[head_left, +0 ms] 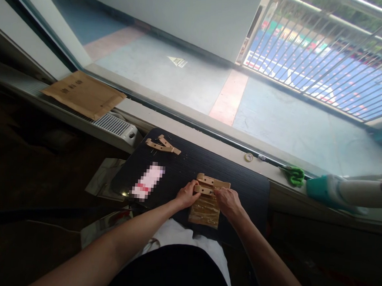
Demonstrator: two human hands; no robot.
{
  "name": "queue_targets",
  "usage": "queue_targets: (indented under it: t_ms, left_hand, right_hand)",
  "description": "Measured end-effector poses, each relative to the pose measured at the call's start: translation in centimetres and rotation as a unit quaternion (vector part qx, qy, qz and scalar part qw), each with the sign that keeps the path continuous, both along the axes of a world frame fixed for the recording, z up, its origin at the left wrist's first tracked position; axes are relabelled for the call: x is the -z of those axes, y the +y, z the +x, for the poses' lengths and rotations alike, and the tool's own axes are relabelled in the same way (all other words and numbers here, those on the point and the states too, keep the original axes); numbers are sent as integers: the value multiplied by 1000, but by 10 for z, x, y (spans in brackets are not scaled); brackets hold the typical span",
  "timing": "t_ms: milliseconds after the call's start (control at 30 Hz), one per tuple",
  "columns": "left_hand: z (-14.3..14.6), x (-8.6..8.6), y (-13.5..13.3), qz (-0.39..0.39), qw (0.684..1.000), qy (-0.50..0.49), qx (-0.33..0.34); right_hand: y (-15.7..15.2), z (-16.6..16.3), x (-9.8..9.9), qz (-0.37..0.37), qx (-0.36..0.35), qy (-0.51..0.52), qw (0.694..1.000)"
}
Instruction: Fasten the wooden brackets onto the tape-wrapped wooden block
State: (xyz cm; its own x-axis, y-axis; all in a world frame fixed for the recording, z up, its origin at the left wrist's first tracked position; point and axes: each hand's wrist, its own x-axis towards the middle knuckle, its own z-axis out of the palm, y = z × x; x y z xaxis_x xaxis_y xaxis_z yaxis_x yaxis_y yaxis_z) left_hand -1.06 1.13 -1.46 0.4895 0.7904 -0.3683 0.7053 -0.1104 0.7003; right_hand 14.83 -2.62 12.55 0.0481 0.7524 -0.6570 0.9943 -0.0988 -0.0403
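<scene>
A light wooden strip with dark holes (pixel 204 190) lies across a flat block wrapped in shiny brown tape (pixel 204 213). My left hand (pixel 187 196) is closed around the strip's left end. At its right end, my right hand (pixel 228 201) has its fingers pinched together; whatever they hold is too small to make out. Just behind sits a second wooden strip (pixel 212 180), also with dark holes. Farther left on the black table (pixel 241 177), a pair of wooden strips (pixel 161 146) lies in a V shape with thin pins around it.
A blurred-out pink and white item (pixel 148 181) lies on the table's left side. Along the window sill are a tape roll (pixel 249 157), a green-handled tool (pixel 295 175) and a teal and white container (pixel 325 191). A brown envelope (pixel 86 93) rests on the radiator (pixel 113 126).
</scene>
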Motion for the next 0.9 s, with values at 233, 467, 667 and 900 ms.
queue_targets:
  t_ms: [233, 467, 667, 900]
  left_hand:
    - [0, 0, 0, 0, 1000, 0, -2]
    - [-1, 2, 0, 8, 1000, -9, 3]
    - [-1, 3, 1, 5, 1000, -9, 1]
    - [-1, 2, 0, 2, 1000, -8, -2]
  right_hand:
    - [-5, 5, 13, 6, 32, -8, 999]
    - [-3, 2, 6, 23, 39, -22, 999]
    - [0, 1, -1, 22, 9, -4, 1000]
    - [-2, 0, 12, 20, 22, -7, 1000]
